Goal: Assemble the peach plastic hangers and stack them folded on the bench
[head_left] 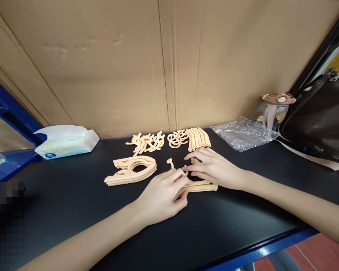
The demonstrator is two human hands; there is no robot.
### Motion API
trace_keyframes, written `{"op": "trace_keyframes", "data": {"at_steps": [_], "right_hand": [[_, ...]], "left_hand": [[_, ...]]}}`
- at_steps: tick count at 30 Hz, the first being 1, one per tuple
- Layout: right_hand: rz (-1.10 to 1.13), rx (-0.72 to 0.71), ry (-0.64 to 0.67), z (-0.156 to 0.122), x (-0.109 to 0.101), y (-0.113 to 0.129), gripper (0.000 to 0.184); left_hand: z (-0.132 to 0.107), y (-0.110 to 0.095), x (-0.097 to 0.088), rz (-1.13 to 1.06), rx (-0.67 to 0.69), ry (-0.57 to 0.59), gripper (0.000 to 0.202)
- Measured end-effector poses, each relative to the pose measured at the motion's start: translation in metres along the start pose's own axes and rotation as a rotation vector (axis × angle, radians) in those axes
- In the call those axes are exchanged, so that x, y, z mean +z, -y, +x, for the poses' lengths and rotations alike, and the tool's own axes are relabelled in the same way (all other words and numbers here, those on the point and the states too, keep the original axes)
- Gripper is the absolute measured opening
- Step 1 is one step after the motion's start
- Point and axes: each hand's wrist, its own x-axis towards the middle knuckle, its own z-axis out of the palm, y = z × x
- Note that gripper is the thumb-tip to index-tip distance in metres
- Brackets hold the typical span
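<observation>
My left hand [166, 192] is closed, its fingers and thumb wrapped over the near end of two long peach plastic bars [205, 187], which look like arms of a folding hanger. Fingers spread, my right hand [214, 167] hovers just over or touches small peach pieces beyond the bars. A small hook piece [170, 162] lies between the hands. To the left rests a stack of folded peach plastic hangers [132, 173]. The bars' left ends are hidden by my left hand.
At the back lie a pile of hook pieces [147, 143], curved rings [177, 138] and a row of bars [198, 138]. A tissue pack [67, 145] is left; a clear plastic bag [241, 133], bottle [277, 109] and dark bag [322, 116] are right. Cardboard [115, 67] stands behind.
</observation>
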Motion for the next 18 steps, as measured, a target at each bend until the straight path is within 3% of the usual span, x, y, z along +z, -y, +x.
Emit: {"op": "trace_keyframes", "data": {"at_steps": [18], "right_hand": [[-0.324,-0.254,0.058,-0.002,0.005,-0.007,0.018]], "left_hand": [[0.0,-0.002,-0.002,0.035,-0.042,0.042,0.022]]}}
